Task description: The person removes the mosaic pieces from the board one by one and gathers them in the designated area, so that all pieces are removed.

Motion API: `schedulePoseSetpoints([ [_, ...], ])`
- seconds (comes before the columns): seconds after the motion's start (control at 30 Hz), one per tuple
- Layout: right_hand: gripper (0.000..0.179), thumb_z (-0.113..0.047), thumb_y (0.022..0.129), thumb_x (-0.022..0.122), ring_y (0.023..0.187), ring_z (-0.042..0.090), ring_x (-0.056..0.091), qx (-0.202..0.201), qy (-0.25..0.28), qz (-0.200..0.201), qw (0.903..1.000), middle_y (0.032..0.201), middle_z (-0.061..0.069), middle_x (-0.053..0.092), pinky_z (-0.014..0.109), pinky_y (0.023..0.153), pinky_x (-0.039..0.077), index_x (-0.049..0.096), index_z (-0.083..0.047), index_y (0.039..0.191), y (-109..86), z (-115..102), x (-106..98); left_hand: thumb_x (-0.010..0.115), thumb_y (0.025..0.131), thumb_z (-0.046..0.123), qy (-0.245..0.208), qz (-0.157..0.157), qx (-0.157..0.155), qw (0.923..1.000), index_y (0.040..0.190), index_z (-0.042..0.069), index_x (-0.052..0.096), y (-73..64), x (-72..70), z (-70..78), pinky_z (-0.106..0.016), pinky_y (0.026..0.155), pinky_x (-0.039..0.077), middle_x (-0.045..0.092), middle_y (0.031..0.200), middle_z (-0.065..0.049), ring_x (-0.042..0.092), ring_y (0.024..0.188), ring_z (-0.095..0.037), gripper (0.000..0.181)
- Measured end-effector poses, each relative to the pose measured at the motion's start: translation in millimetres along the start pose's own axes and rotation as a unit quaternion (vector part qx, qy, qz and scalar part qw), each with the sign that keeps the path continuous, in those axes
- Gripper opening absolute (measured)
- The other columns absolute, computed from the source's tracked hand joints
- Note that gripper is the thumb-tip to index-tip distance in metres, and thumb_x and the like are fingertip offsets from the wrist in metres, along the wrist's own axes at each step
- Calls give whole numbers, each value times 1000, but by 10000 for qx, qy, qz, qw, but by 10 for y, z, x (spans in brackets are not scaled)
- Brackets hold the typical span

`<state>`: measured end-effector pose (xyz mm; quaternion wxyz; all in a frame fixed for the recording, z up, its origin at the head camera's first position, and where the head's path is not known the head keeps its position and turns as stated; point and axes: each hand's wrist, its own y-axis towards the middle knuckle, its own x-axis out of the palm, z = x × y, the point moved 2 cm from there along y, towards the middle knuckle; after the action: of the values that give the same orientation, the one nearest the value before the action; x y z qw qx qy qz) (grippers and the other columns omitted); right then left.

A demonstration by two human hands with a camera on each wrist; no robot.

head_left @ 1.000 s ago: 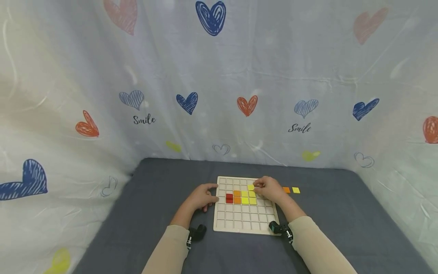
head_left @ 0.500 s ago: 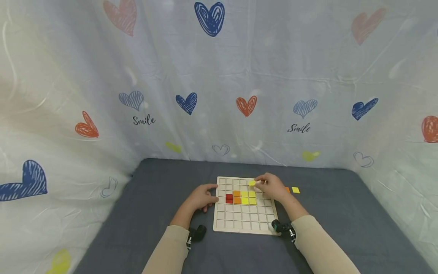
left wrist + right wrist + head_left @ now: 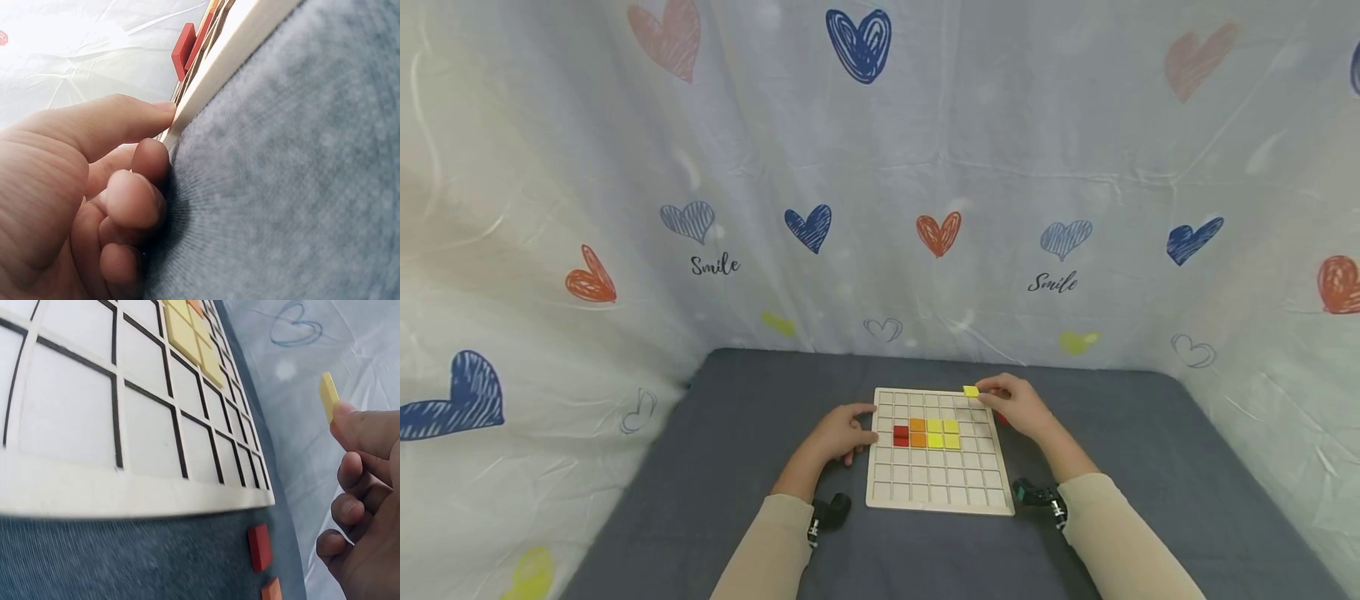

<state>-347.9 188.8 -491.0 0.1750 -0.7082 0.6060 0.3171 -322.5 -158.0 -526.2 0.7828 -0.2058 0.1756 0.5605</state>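
My right hand (image 3: pixel 1017 406) pinches a yellow square tile (image 3: pixel 971 391) between thumb and index finger, raised over the board's far right corner; its other fingers curl loosely in the right wrist view. The pale wooden grid board (image 3: pixel 936 492) lies flat on the table. Yellow tiles (image 3: pixel 943 433), orange tiles (image 3: pixel 917 432) and red tiles (image 3: pixel 901 436) form a block in its cells. At the board's left edge, my left hand (image 3: pixel 838 432) touches the rim with thumb (image 3: pixel 134 125) and index finger. One red tile (image 3: pixel 184 50) sticks up tilted in the left wrist view.
On the grey cloth (image 3: pixel 112 556) right of the board lie a red tile (image 3: pixel 259 547) and an orange tile (image 3: pixel 272 590). A white curtain (image 3: pixel 880 167) printed with hearts hangs behind the table and along its sides.
My right hand has lifted the yellow tile off the board's upper cells and carried it away, back and to the right. The left hand and the board stay put.
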Motion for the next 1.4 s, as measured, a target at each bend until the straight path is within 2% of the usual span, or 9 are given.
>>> schedulePoseSetpoints([
  [0.07, 34, -24, 101, 70, 109, 32, 58, 0, -3, 62, 10000, 120, 14, 63, 50, 89, 50, 70, -2, 127, -8, 19, -51, 78, 92, 20, 12, 9, -5, 10000, 149, 10, 54, -1, -4, 7, -28, 37, 39, 62, 61, -8, 51, 36, -15, 62],
  [0.27, 36, -28, 101, 69, 114, 34, 56, 90, 62, 179, 9998, 123, 15, 61, 51, 91, 49, 68, -3, 128, -77, 128, -243, 78, 92, 19, 13, 43, -30, 10000, 149, 10, 55, 8, -8, 5, -27, 37, 40, 62, 61, -7, 51, 36, -15, 62],
  [0.37, 39, -30, 102, 68, 104, 34, 59, 159, 20, 234, 9996, 121, 16, 61, 45, 80, 51, 68, -3, 129, -128, 219, -348, 78, 92, 20, -36, 7, -37, 10000, 150, 11, 54, 9, -3, 0, -27, 37, 40, 62, 62, -7, 51, 36, -15, 63],
  [0.5, 40, -31, 102, 68, 90, 30, 56, 250, -90, 301, 9992, 116, 17, 61, 39, 69, 47, 67, -2, 129, -192, 359, -491, 77, 92, 20, -79, -19, -8, 10000, 150, 11, 54, 2, 0, -3, -27, 37, 39, 62, 62, -8, 51, 36, -15, 63],
  [0.57, 40, -31, 103, 67, 93, 28, 55, 305, -208, 314, 9988, 117, 16, 60, 39, 72, 47, 67, -2, 130, -226, 428, -562, 77, 92, 20, -79, -8, -18, 10000, 150, 11, 54, 4, 2, -4, -27, 37, 39, 62, 62, -8, 51, 36, -15, 63],
  [0.8, 41, -31, 104, 64, 105, 35, 57, 551, -413, 356, 9970, 128, 24, 57, 47, 81, 50, 65, -1, 132, -388, 626, -782, 77, 93, 21, -5, 0, 2, 10000, 150, 12, 54, 14, 9, -4, -27, 38, 40, 62, 62, -7, 51, 37, -15, 62],
  [1.1, 38, -23, 105, 62, 89, 29, 54, 746, -630, 309, 9947, 112, 22, 60, 40, 69, 46, 63, 6, 131, -528, 851, -923, 77, 93, 21, 15, 15, 12, 10000, 150, 13, 54, -13, -1, -25, -28, 38, 39, 62, 62, -8, 51, 36, -15, 62],
  [1.27, 33, -14, 104, 61, 80, 26, 50, 900, -755, 330, 9925, 99, 16, 60, 40, 66, 43, 63, 9, 128, -561, 995, -934, 77, 93, 21, 13, 16, 45, 10000, 150, 12, 54, -13, 7, -26, -28, 38, 39, 62, 62, -7, 51, 36, -15, 62],
  [1.4, 31, -11, 104, 61, 80, 26, 51, 947, -961, 297, 9904, 96, 15, 61, 41, 68, 43, 63, 11, 126, -561, 1041, -947, 77, 93, 21, 14, -12, 25, 10000, 150, 11, 53, 13, 2, -5, -28, 37, 39, 62, 61, -8, 51, 36, -16, 62],
])
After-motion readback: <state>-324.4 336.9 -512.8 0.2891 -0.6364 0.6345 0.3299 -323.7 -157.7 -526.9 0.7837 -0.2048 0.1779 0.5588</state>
